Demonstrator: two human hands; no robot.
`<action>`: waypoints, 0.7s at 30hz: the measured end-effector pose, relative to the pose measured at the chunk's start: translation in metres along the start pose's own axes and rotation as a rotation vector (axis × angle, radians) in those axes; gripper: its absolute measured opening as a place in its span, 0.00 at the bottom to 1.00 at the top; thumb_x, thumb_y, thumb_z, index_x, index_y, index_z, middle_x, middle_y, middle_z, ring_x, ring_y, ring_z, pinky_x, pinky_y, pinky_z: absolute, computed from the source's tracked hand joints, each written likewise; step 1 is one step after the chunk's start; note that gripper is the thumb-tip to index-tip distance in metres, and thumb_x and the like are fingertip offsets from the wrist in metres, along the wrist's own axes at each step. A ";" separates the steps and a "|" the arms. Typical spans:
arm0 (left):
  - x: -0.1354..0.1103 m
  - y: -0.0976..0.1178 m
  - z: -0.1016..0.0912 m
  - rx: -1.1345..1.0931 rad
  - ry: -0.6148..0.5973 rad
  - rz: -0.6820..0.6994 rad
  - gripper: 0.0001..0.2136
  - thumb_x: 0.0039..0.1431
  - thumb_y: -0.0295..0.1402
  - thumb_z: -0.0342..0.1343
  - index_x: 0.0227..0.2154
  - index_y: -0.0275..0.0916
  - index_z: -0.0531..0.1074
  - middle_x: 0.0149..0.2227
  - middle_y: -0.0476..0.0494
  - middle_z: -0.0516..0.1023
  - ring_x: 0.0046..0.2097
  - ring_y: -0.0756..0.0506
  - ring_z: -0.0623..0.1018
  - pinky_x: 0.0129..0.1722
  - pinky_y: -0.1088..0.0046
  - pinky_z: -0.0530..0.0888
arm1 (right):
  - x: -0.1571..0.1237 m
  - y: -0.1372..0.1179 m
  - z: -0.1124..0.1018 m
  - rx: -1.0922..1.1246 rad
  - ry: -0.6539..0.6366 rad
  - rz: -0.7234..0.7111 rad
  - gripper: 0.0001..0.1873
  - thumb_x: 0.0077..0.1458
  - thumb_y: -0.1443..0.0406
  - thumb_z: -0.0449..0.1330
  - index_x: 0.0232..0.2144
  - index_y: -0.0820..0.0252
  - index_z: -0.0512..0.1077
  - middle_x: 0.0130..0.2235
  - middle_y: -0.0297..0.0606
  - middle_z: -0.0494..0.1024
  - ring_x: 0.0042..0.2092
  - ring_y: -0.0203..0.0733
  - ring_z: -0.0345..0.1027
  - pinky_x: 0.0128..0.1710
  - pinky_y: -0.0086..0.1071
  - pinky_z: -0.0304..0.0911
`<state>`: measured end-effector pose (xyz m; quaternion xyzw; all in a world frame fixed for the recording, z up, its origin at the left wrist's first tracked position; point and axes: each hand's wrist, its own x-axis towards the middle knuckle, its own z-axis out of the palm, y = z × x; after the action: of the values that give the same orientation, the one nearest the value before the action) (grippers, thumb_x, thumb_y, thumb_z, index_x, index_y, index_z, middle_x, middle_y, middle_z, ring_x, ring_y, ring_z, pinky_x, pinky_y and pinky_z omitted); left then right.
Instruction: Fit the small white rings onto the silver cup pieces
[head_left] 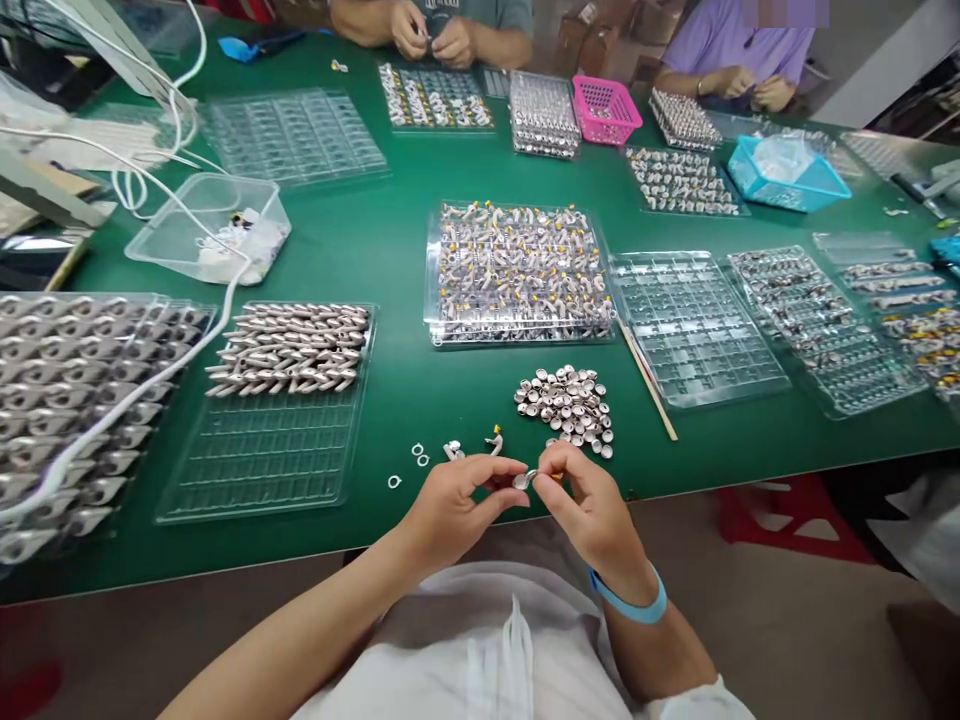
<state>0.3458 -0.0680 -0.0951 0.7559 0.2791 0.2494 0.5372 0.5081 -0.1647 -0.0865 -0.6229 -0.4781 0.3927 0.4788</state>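
My left hand (450, 505) and my right hand (585, 500) meet at the near edge of the green table (390, 250). Both pinch one small silver part (523, 480) between their fingertips. My right wrist wears a blue band (630, 600). Just beyond the hands lies a heap of small silver caps (566, 405). A few loose white rings (418, 455) and small white parts (472, 446) lie on the table left of the heap.
Clear plastic trays cover the table: a half-filled tray (289, 400), a full stacked tray (517, 275), an empty tray (694, 325). A wooden stick (649, 385) lies beside it. Two other people work at the far edge, near a pink basket (606, 108).
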 end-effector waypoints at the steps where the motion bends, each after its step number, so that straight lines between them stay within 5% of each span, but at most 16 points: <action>1: 0.001 0.000 0.001 0.018 0.000 0.026 0.07 0.57 0.28 0.63 0.39 0.39 0.79 0.32 0.50 0.84 0.32 0.51 0.81 0.36 0.81 0.76 | 0.000 -0.002 0.000 -0.017 -0.020 -0.005 0.07 0.63 0.67 0.54 0.30 0.56 0.65 0.32 0.32 0.65 0.34 0.37 0.58 0.36 0.32 0.55; 9: 0.003 -0.005 0.003 0.174 0.004 0.186 0.06 0.60 0.29 0.61 0.40 0.39 0.78 0.35 0.49 0.84 0.35 0.51 0.82 0.38 0.80 0.76 | 0.007 -0.008 -0.008 -0.160 -0.144 -0.035 0.08 0.63 0.69 0.53 0.30 0.58 0.64 0.32 0.32 0.66 0.35 0.36 0.59 0.35 0.31 0.55; 21: 0.004 -0.005 0.001 0.166 -0.037 0.088 0.07 0.62 0.34 0.59 0.40 0.41 0.79 0.34 0.47 0.84 0.34 0.48 0.82 0.39 0.76 0.77 | 0.009 -0.006 -0.010 -0.150 -0.164 -0.019 0.09 0.63 0.68 0.53 0.29 0.57 0.65 0.31 0.34 0.67 0.34 0.38 0.61 0.34 0.32 0.57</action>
<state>0.3487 -0.0643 -0.0998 0.8137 0.2553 0.2347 0.4665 0.5181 -0.1576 -0.0785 -0.6183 -0.5496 0.4010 0.3936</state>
